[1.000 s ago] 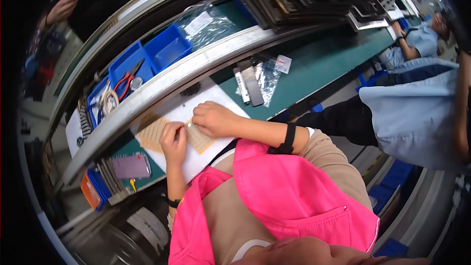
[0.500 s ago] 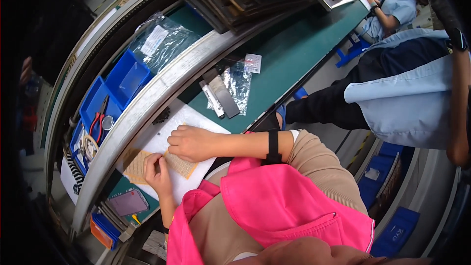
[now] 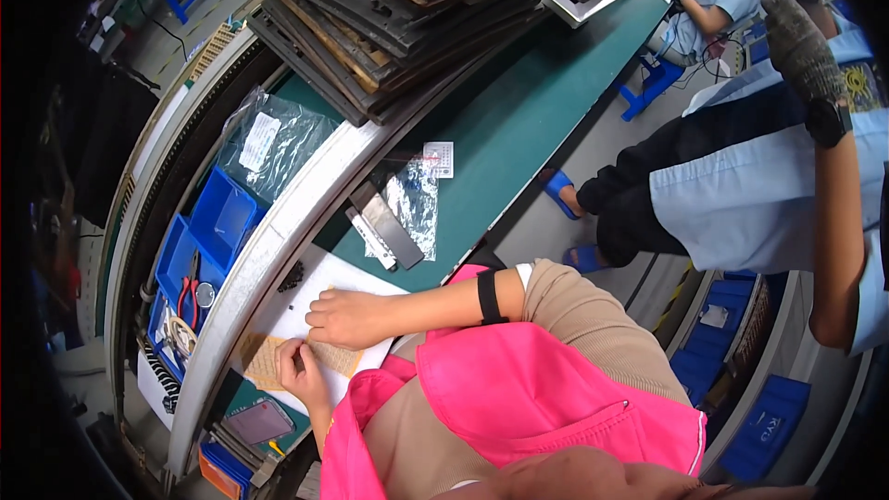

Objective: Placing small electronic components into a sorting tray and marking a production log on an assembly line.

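Observation:
On a white sheet (image 3: 319, 270) lies a flat beige patterned panel (image 3: 263, 361) with a yellow-orange border, partly covered by my hands. My left hand (image 3: 304, 378) rests at the panel with its fingers curled in and pressed together; whatever they pinch is too small to make out. Just beyond it, my right hand (image 3: 347, 318) lies over the panel, back up and fingers bent closed, the fingertips hidden. Several small dark pieces (image 3: 292, 276) sit in a cluster on the sheet beyond my hands.
Blue bins (image 3: 222, 213) with red-handled pliers (image 3: 190, 294) stand behind a metal rail (image 3: 278, 227). A phone (image 3: 259, 423) lies at the near left. A grey metal bar (image 3: 389, 230) and clear bags rest on the green bench (image 3: 519, 120). Dark frames (image 3: 398, 28) are stacked beyond; a gloved co-worker (image 3: 741, 204) stands right.
The view has shifted, so the bench things sit lower and more of the frame stack shows. My hands stay over the panel, nearly unchanged. The co-worker's gloved hand has come into view.

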A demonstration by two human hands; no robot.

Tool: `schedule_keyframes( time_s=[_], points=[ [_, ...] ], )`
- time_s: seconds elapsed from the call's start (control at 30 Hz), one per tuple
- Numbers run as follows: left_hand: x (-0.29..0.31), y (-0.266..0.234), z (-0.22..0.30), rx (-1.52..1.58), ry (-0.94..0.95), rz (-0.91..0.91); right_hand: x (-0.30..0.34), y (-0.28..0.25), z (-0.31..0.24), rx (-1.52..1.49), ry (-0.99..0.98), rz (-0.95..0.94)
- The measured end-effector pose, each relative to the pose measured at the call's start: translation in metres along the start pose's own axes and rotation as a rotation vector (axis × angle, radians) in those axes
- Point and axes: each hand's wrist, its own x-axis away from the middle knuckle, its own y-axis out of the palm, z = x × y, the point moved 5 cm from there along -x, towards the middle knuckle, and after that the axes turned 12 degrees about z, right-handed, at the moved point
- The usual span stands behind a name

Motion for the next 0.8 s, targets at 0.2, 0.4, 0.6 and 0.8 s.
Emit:
schedule_keyframes(
  time_s=[0.2,0.4,0.6,0.8],
  points=[
    [-0.0009,0.0025,-0.0004,0.019,-0.027,0.001,-0.0011,0.0004,-0.0003,0.006,0.002,-0.017],
    [-0.0038,0.0040,0.0012,0.012,0.072,0.046,-0.0015,0.0018,0.0006,0.001,0.009,-0.006],
    [-0.0024,0.0020,0.0013,0.039,0.051,0.051,-0.0018,0.0027,-0.0014,-0.041,0.028,0.005],
    [-0.0023,0.0026,-0.0001,0.038,0.032,0.056,-0.0016,0.0037,-0.0011,-0.035,0.026,-0.010]
  ],
)
